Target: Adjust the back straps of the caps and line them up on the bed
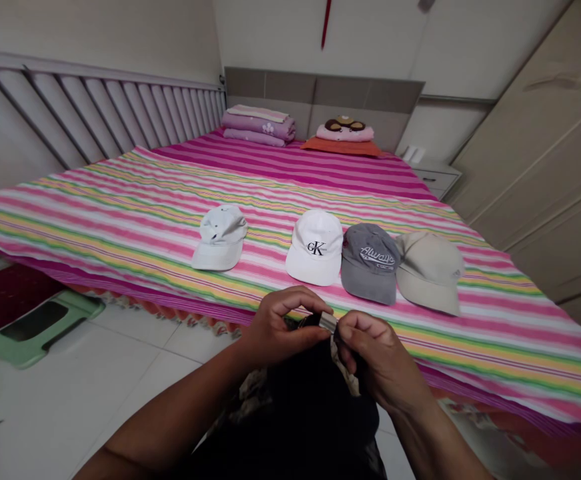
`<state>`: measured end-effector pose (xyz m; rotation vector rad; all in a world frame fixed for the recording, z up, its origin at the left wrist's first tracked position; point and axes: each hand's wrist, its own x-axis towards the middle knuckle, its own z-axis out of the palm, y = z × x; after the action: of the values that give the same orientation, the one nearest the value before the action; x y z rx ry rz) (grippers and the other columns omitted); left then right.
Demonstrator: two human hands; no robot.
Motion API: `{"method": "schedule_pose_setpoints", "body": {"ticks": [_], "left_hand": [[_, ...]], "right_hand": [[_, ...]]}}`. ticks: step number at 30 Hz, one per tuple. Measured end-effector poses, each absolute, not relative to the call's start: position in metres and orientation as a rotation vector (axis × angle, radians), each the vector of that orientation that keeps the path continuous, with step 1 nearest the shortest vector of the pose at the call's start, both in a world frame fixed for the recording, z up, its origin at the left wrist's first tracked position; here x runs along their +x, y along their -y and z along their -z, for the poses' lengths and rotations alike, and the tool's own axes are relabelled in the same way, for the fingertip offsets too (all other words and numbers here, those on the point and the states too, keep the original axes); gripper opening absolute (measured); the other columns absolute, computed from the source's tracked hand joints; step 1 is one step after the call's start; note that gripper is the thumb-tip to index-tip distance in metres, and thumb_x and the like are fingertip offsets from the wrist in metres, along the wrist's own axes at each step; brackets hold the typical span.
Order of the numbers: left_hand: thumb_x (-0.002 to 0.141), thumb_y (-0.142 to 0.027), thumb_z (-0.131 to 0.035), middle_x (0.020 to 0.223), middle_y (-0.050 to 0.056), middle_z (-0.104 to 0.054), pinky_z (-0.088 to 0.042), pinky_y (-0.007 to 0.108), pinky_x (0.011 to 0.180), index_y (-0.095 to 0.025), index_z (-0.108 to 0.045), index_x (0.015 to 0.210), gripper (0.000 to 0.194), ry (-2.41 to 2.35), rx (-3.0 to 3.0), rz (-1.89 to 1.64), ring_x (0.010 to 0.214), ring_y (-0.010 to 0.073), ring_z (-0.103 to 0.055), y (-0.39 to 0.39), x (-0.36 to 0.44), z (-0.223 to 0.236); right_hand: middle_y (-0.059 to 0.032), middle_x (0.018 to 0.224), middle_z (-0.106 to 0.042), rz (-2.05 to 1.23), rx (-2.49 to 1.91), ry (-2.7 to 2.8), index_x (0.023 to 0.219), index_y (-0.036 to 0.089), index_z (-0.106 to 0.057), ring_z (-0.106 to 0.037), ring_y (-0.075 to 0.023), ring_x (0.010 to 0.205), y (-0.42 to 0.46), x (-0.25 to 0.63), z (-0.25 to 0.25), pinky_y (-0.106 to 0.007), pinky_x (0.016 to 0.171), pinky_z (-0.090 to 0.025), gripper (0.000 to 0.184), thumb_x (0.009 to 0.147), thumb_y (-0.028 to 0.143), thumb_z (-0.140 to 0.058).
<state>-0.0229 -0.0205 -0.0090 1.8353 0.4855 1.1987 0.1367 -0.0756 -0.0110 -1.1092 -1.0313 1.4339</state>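
Observation:
A black cap [295,393] hangs in front of me, low in the view, held by both hands. My left hand [278,327] pinches its back strap at a small metal buckle [327,323]. My right hand [375,357] grips the strap and fabric just right of the buckle, fingers closed. Beyond them, on the striped bed [120,213], lie several caps: a light white one [219,237] at the left, then a white cap with black letters [315,247], a grey cap with white script [370,261] and a beige cap [429,270] side by side.
A slatted rail [120,107] runs along the bed's left side. Folded purple bedding [258,125] and a pillow with an orange cloth [344,137] lie at the headboard. A nightstand [435,175] and wardrobe [545,167] stand right. A green stool [40,327] sits on the tiled floor.

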Motion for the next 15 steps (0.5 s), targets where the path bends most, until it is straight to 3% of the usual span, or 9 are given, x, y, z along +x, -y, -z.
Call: {"method": "schedule_pose_setpoints", "body": {"ticks": [6, 11, 15], "left_hand": [[0.067, -0.020, -0.068, 0.081, 0.009, -0.063, -0.046, 0.028, 0.070, -0.012, -0.064, 0.086, 0.021, -0.457, 1.774, -1.111, 0.077, 0.0168, -0.059, 0.022, -0.022, 0.011], [0.067, -0.021, -0.068, 0.080, 0.006, -0.060, -0.044, 0.025, 0.068, -0.013, -0.062, 0.084, 0.019, -0.477, 1.605, -1.085, 0.074, 0.0139, -0.056, 0.019, -0.024, 0.017], [0.067, -0.020, -0.068, 0.079, 0.004, -0.059, -0.042, 0.023, 0.067, -0.012, -0.061, 0.084, 0.020, -0.451, 1.504, -1.048, 0.073, 0.0117, -0.054, 0.017, -0.022, 0.019]], "right_hand": [[0.0048, 0.044, -0.048, -1.466, -1.038, 1.038, 0.060, 0.017, -0.052, -0.035, -0.0055, 0.038, 0.076, 0.135, 0.011, -0.019, 0.040, -0.024, 0.027, 0.074, 0.037, -0.061], [0.0023, 0.060, -0.056, -1.461, -1.032, 1.085, 0.082, 0.019, -0.056, -0.048, -0.0097, 0.054, 0.075, 0.144, 0.011, -0.020, 0.051, -0.035, 0.022, 0.078, 0.041, -0.056], [0.0022, 0.057, -0.054, -1.469, -1.104, 1.156, 0.071, 0.017, -0.056, -0.045, -0.0082, 0.050, 0.075, 0.150, 0.012, -0.020, 0.048, -0.033, 0.021, 0.078, 0.036, -0.059]]}}
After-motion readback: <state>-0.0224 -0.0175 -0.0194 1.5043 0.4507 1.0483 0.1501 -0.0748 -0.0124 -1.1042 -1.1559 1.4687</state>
